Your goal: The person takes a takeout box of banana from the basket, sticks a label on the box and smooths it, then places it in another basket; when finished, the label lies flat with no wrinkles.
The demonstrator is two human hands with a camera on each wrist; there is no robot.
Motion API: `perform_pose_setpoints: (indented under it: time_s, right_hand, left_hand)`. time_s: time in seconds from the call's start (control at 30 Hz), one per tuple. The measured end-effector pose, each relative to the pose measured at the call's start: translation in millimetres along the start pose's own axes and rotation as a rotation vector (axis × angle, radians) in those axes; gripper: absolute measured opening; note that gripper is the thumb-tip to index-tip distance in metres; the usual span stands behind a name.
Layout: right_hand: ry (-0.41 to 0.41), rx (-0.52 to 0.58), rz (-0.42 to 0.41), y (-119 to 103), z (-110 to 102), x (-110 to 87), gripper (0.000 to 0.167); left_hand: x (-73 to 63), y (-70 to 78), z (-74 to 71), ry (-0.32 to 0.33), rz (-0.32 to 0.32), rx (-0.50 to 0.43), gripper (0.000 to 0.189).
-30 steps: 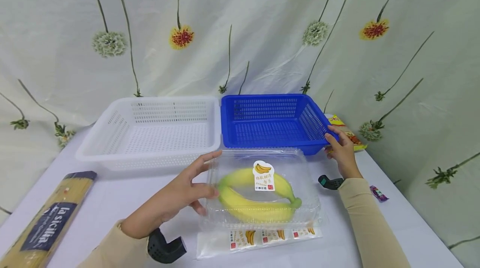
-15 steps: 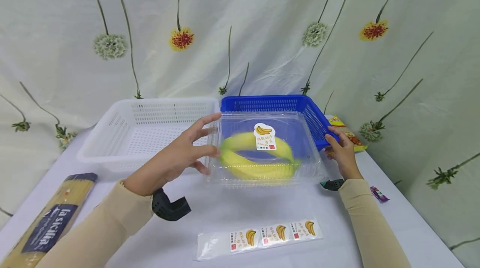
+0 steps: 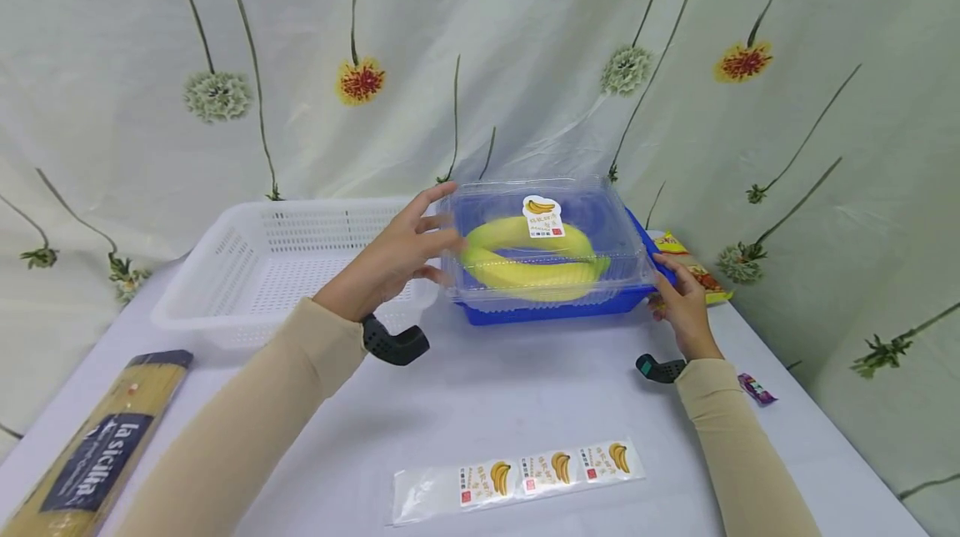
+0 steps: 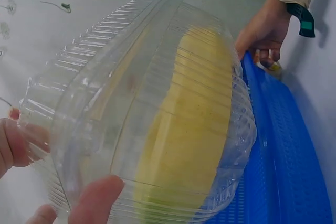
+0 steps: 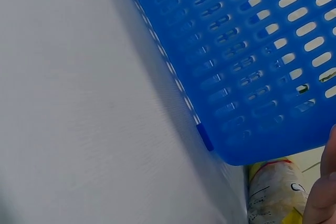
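Observation:
My left hand (image 3: pixel 393 258) grips the left end of a clear plastic clamshell box (image 3: pixel 491 195), fingers and thumb on its edge. Inside lie yellow bananas (image 3: pixel 525 272), and a banana sticker (image 3: pixel 543 217) is on the lid. The box is held over the blue basket (image 3: pixel 555 309), covering most of it; whether it touches the basket's rim I cannot tell. On the basket's right front corner, my right hand (image 3: pixel 682 308) pinches the rim. In the left wrist view the box (image 4: pixel 121 103) looks tilted, with the basket (image 4: pixel 283 145) beyond it.
A white basket (image 3: pixel 180 316) stands left of the blue one. Pasta in a long pack (image 3: pixel 105 445) lies at the left, a strip of banana stickers (image 3: pixel 517 479) in front. To the right are a yellow snack bag (image 3: pixel 701 270) and a small purple packet (image 3: pixel 757 388).
The left hand has lifted the box of bananas forward from the table, over the blue basket, uncovering the sticker strip. My right hand has stayed at the basket's corner.

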State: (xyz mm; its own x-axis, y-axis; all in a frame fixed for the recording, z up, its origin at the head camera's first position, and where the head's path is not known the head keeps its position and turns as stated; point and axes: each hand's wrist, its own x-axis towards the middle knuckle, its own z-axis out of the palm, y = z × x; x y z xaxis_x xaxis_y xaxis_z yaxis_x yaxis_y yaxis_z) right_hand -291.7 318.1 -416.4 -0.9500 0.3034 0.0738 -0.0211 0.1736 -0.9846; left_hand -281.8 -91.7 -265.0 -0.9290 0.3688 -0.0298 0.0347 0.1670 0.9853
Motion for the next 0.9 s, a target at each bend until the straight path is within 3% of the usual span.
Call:
perform_pose_setpoints:
  time_s: [0.2,0.47,0.9]
  right_hand:
    - [-0.006,0.007,-0.034,-0.1,0.3,-1.0,0.055]
    - [0.012,-0.003,-0.009,0.4,0.6,-0.4,0.055]
    - [0.035,-0.012,-0.023,2.1,2.6,-0.7,0.055]
  left_hand:
    - [25.2,-5.1,4.9,0.065,-0.010,-0.043,0.083]
    - [52.1,-20.6,10.6,0.130,-0.046,-0.131,0.076]
    - [82.9,-43.4,23.8,0.202,-0.115,-0.122,0.078]
